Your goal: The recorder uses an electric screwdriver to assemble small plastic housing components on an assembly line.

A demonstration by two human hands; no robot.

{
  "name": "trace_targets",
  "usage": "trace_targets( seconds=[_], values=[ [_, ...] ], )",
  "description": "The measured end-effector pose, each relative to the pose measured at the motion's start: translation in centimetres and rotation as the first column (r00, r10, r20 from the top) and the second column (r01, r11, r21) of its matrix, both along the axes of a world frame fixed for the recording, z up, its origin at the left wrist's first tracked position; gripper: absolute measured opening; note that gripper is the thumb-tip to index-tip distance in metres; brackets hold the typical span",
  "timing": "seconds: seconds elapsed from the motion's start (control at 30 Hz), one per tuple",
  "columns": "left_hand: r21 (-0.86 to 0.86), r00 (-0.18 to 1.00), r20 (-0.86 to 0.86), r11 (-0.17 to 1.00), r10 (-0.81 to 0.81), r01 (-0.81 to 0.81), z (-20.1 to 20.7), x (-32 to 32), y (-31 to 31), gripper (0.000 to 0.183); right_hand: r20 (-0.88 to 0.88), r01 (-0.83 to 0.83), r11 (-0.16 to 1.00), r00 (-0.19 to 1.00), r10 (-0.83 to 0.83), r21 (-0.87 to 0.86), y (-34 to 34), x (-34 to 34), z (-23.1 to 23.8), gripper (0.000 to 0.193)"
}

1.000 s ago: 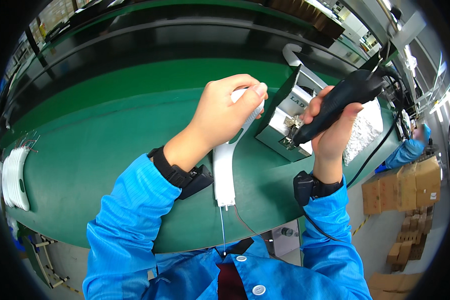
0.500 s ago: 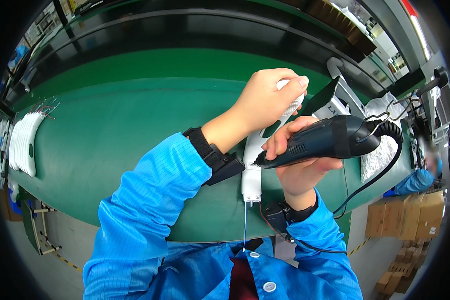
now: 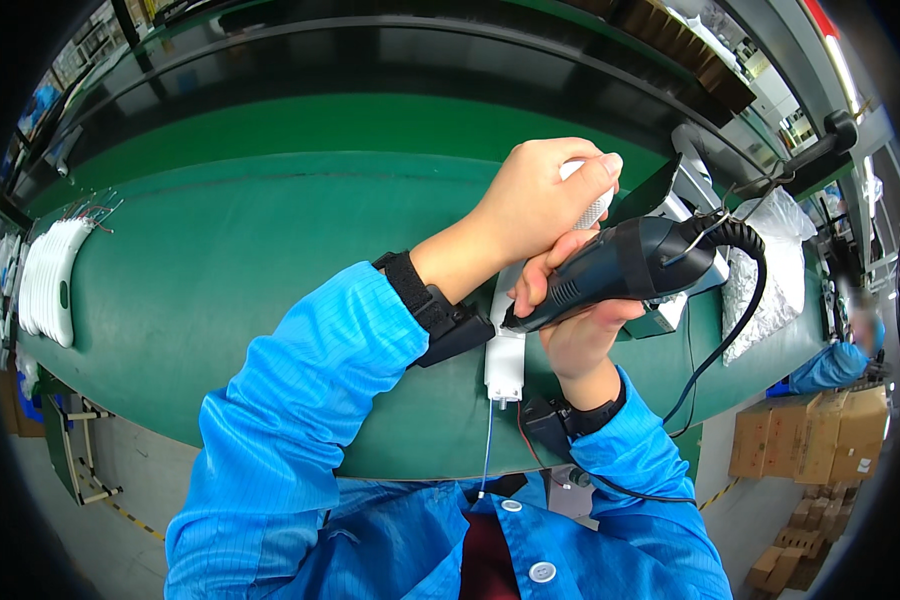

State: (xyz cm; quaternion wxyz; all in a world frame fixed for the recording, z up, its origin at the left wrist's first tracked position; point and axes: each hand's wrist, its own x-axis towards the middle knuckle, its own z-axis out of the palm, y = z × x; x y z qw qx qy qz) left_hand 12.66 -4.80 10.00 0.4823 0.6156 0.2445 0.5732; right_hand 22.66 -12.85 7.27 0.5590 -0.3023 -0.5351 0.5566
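Over a green table (image 3: 170, 300), the left hand (image 3: 528, 198) clasps a textured white handle (image 3: 596, 210); the right hand (image 3: 580, 335) grips a black screwdriver (image 3: 618, 264) near a crinkled bag (image 3: 770, 292).

No words or numbers can be read clearly. At the far right, beyond the green bench (image 3: 220, 250), are brown cartons (image 3: 795, 440); the faint marks (image 3: 758, 440) on their sides are too small and blurred to make out. A small white label (image 3: 863, 465) sits low on one carton, its print too tiny to read. Yellow-and-black striped tape (image 3: 135, 522) lines the floor (image 3: 165, 480) at lower left and near the cartons.
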Motion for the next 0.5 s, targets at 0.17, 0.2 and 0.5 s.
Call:
trace_targets(
  seconds=[0.17, 0.2, 0.5],
  values=[
    [0.053, 0.976, -0.219, 0.998, -0.022, 0.034, 1.3, -0.6, 0.0, 0.026, -0.048, -0.009, 0.999, 0.999, 0.008, -0.035, -0.6, 0.1, 0.9, 0.093],
    [0.212, 0.927, -0.348, 0.975, 0.141, -0.068, 1.3, -1.3, 0.1, 0.026, -0.155, -0.098, 0.995, 0.983, 0.094, -0.016, -0.7, 0.6, 1.0, 0.091],
    [0.246, 0.336, -0.461, 0.482, 0.821, -0.841, 2.7, -11.7, 2.6, 0.035, -0.298, 0.180, 0.959, 0.948, -0.110, 0.220, 0.7, 6.4, 1.1, 0.086]
  ],
)
